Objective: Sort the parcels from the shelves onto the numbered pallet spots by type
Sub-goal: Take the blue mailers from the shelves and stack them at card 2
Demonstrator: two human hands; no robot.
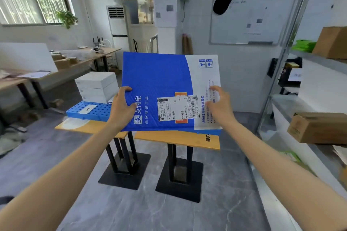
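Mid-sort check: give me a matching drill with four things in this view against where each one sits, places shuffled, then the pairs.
Things
1. blue mailer
2. white boxes
3. green packets
4. long brown carton

Places
A. on the upper shelf, beside another carton
B. stacked on the blue pallet marked 1
C. on the shelf below, at right
D. held up by the left hand and right hand

Pairs: 1-D, 2-B, 3-A, 4-C

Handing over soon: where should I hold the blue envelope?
Take the envelope by its two side edges, one hand from each side: it is thin, wide and held upright, so one grip may let it sag. The left hand grips the left edge.
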